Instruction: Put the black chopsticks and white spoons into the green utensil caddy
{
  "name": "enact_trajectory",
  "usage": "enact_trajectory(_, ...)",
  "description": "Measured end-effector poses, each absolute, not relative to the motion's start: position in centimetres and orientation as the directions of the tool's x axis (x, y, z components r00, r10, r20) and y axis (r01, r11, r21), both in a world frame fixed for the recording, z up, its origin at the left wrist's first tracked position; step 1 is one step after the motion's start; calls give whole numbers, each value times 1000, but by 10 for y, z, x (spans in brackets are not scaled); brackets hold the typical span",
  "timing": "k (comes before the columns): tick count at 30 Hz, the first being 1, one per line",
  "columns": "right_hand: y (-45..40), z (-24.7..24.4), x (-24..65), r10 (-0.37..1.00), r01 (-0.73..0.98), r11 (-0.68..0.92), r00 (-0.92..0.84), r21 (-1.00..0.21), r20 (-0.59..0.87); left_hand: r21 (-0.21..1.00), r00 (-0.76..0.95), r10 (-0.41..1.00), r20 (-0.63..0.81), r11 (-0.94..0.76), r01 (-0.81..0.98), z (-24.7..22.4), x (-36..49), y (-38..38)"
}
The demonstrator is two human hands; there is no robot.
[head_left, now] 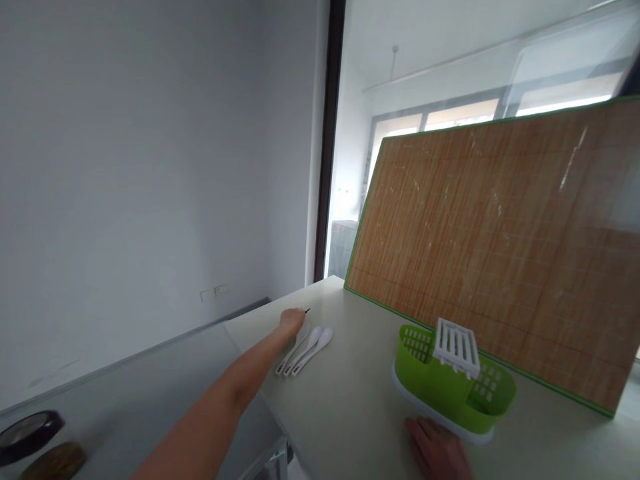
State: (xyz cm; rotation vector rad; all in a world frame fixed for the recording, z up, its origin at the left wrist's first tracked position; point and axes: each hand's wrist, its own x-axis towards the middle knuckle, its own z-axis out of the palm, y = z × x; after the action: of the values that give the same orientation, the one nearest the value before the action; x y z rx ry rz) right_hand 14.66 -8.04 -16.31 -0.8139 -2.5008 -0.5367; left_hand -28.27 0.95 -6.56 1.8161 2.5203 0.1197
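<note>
My left hand (292,319) reaches out to the far part of the white table, its fingers closed. A short thin dark tip sticks out beyond the fingers; the rest of that object is hidden. Just below this hand lie three white spoons (314,343) side by side, bowls pointing away from me, one partly covered by the hand. My right hand (440,450) lies on the table at the near edge of a green basket (445,390) with a white base, fingers stretched out. A white slatted rack (456,347) sits across the basket's middle.
Behind the basket a large bamboo mat board (490,253) with green edging leans against a window. Left of the white table (360,373) is a lower glass surface (165,387), with a dark-rimmed round object (30,433) and a brown object (55,461) at its near corner.
</note>
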Motion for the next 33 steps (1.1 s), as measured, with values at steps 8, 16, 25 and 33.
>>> enact_trajectory(8,-87,-160,143,619,704,703,-674,98,403,34,-389,920,52,388,921,-88,-281,11)
enact_trajectory(16,-92,-151,141,675,739,671,-640,54,368,57,-378,916,134,374,926,-90,-277,6)
enact_trajectory(25,-95,-143,139,711,752,658,-606,-33,357,128,-292,902,318,264,956,-43,-254,1)
enact_trajectory(33,-93,-150,137,660,732,681,-599,-24,454,-88,611,456,647,-751,654,1,-78,-56)
